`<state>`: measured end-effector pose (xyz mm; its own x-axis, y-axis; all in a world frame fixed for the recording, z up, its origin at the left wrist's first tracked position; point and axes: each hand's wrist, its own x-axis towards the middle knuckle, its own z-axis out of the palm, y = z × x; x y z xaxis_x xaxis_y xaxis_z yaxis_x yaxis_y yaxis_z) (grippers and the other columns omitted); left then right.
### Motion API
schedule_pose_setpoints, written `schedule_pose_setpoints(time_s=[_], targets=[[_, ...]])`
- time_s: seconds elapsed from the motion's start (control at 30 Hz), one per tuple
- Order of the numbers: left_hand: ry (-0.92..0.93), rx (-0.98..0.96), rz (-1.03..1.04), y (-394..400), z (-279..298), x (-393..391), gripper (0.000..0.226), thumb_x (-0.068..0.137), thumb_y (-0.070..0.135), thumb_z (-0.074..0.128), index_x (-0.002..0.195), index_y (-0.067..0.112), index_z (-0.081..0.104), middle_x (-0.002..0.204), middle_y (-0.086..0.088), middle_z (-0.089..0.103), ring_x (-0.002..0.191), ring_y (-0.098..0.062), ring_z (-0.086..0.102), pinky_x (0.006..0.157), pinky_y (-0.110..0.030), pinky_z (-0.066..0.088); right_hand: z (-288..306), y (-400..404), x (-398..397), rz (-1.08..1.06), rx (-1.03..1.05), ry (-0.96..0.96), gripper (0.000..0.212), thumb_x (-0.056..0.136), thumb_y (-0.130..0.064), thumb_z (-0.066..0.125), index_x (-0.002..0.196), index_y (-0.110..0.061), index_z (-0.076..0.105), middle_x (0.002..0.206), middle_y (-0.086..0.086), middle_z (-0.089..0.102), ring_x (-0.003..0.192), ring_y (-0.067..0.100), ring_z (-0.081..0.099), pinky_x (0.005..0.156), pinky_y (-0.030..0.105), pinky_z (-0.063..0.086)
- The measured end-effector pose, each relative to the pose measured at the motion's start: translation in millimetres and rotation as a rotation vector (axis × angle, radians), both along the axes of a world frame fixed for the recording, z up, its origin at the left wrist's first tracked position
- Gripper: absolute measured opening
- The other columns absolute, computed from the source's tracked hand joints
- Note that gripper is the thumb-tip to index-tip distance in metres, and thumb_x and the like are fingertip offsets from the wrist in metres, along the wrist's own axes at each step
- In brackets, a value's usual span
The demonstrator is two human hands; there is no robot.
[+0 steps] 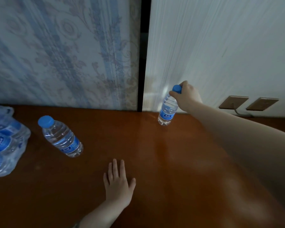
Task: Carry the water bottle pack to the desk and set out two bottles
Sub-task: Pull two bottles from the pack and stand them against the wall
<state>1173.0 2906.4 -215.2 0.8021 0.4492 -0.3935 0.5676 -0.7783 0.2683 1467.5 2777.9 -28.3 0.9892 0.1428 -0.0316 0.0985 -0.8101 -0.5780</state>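
Note:
The plastic-wrapped water bottle pack [3,142] lies at the desk's left edge, partly cut off by the frame. One clear bottle with a blue cap [61,137] stands on the brown desk [163,162] just right of the pack. A second bottle [168,109] stands near the back wall, its base on or just above the desk. My right hand [186,94] grips it around the blue cap. My left hand [118,183] rests flat on the desk, fingers spread, holding nothing.
Patterned wallpaper [64,55] and a white panel [220,46] rise directly behind the desk, split by a dark vertical strip [142,63]. Two bronze wall sockets [248,104] sit low on the right, with a cable running from one.

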Motion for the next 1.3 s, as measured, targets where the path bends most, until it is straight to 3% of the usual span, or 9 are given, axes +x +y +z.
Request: schedule_pose_setpoints(time_s=[0.17,0.37,0.5,0.6,0.73,0.9,1.03,1.13,1.3], targets=[[-0.007,-0.015,-0.04,8.4,0.7,-4.3,0.081,0.092,0.059,0.034,0.15,0.028,-0.014,0.16,-0.002,-0.022,0.148,-0.021,-0.017,0.121,-0.045,0.0,3.9,13.0,9.8,-0.038,0.011,0.013,0.041,0.092,-0.033,0.064,0.117,-0.004,0.052,0.094,0.007,0.056,0.078,0.024,0.053,0.056,0.032,0.038],[-0.005,0.004,-0.016,18.4,0.8,-5.1,0.082,0.092,0.061,0.029,0.15,0.025,-0.016,0.16,-0.003,-0.024,0.147,-0.023,-0.02,0.12,-0.044,-0.003,6.8,14.5,17.3,-0.044,-0.014,-0.008,0.042,0.091,-0.031,0.064,0.121,-0.004,0.052,0.117,0.014,0.06,0.088,0.024,0.055,0.069,0.035,0.043],[-0.04,0.047,0.01,37.1,-0.3,-7.2,0.076,0.094,0.059,0.023,0.15,0.024,-0.014,0.161,0.0,-0.019,0.148,-0.021,-0.017,0.121,-0.044,-0.004,2.8,18.9,2.6,-0.091,-0.055,-0.015,0.054,0.09,-0.027,0.065,0.134,-0.007,0.04,0.133,0.013,0.046,0.106,0.032,0.058,0.077,0.04,0.048],[-0.063,0.044,-0.037,47.6,-1.7,-14.7,0.073,0.094,0.059,0.019,0.147,0.027,-0.021,0.16,0.005,-0.022,0.147,-0.016,-0.02,0.119,-0.042,-0.009,-3.2,48.9,-41.7,-0.205,0.143,-0.19,0.063,0.082,-0.016,0.067,0.137,-0.01,0.037,0.135,0.012,0.041,0.111,0.032,0.056,0.079,0.042,0.052],[-0.065,0.02,-0.113,57.9,-1.4,-20.8,0.07,0.095,0.058,0.016,0.14,0.03,-0.029,0.152,0.011,-0.031,0.141,-0.011,-0.027,0.118,-0.04,-0.011,-13.9,134.9,-129.7,0.392,0.225,0.011,0.052,0.08,-0.024,0.072,0.127,-0.017,0.051,0.127,0.004,0.05,0.112,0.022,0.056,0.085,0.032,0.046],[-0.049,-0.025,-0.232,78.1,-1.3,-28.8,0.067,0.096,0.055,0.017,0.149,0.031,-0.015,0.151,0.015,-0.03,0.136,-0.006,-0.032,0.115,-0.034,-0.015,6.5,236.6,-180.6,0.837,0.258,0.149,0.073,0.079,-0.045,0.074,0.141,-0.031,0.038,0.141,0.005,0.043,0.125,0.027,0.048,0.098,0.046,0.048],[-0.031,-0.035,-0.27,85.2,-2.1,-33.6,0.064,0.096,0.055,0.017,0.152,0.03,-0.005,0.158,0.013,-0.018,0.134,-0.003,-0.028,0.113,-0.033,-0.017,-1.9,257.1,-194.3,0.913,0.048,-0.003,0.041,0.089,-0.045,0.063,0.122,-0.025,0.048,0.111,0.004,0.046,0.098,0.024,0.052,0.077,0.041,0.053],[-0.046,-0.062,-0.234,84.0,0.0,-31.0,0.064,0.097,0.052,0.021,0.152,0.031,-0.006,0.16,0.012,-0.015,0.135,-0.002,-0.027,0.114,-0.033,-0.016,-9.8,244.7,-192.2,0.888,0.009,-0.086,0.038,0.093,-0.049,0.055,0.117,-0.022,0.043,0.096,0.002,0.05,0.071,0.023,0.057,0.056,0.034,0.05],[-0.072,-0.041,-0.122,69.6,2.7,-24.6,0.069,0.097,0.046,0.029,0.151,0.029,-0.011,0.16,0.008,-0.02,0.147,-0.012,-0.018,0.119,-0.039,-0.009,-7.2,192.7,-167.2,0.684,0.038,-0.008,0.035,0.094,-0.049,0.054,0.106,-0.019,0.04,0.084,0.0,0.056,0.064,0.019,0.056,0.053,0.034,0.046]])
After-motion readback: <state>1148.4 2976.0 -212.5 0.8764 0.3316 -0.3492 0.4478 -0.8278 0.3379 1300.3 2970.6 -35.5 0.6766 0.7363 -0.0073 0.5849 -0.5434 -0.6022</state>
